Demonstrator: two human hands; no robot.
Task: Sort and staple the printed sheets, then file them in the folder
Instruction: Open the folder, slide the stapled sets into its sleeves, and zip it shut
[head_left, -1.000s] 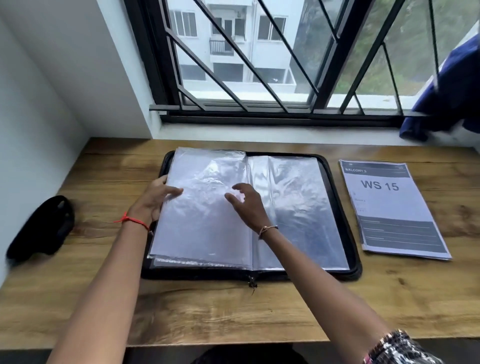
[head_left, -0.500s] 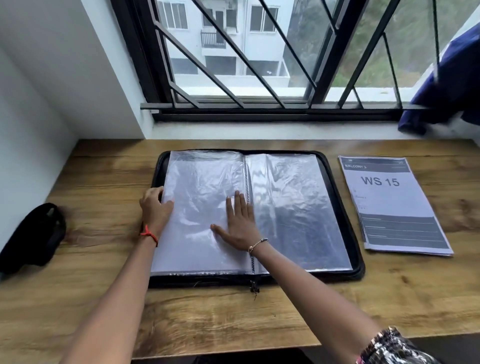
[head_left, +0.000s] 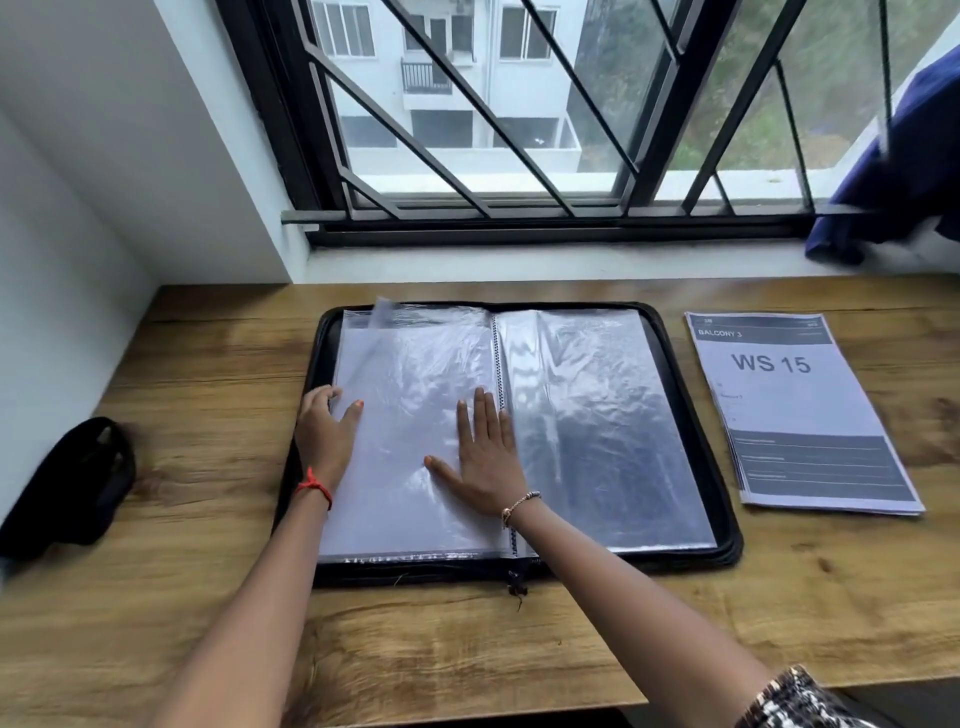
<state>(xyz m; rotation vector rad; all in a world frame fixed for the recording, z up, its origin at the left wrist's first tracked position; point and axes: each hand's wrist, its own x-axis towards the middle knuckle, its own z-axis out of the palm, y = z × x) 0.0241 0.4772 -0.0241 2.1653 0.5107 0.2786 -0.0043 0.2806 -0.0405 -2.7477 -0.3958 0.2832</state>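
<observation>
Lying open on the wooden counter (head_left: 208, 364), one black zip folder (head_left: 687, 415) is being held down under both hands. The left-hand sleeves (head_left: 410, 374) are being pressed by the right hand (head_left: 485, 457), whose fingers are being kept straight and close together, the thumb spread wide, just beside the spiral spine (head_left: 498, 358). The outer edge of the same sleeves is being pinched by the left hand (head_left: 324, 436), the fingers curled at the edge and the thumb laid on top. One far corner of a sleeve is being shown lifted and blurred. The right-hand sleeves (head_left: 597, 415) are being left untouched.

The sleeves are being seen as clear, glossy plastic, wrinkled and catching window light; the folder's rim is rounded at its corners, and a small zip pull (head_left: 515, 584) is hanging at its near edge. One flat stack of printed sheets (head_left: 795, 410), grey and white with "WS 15" on top, is being kept on the counter to the right, well apart from both hands. One red thread (head_left: 314, 486) is being worn on the left wrist and one beaded bracelet (head_left: 519, 504) on the right.
</observation>
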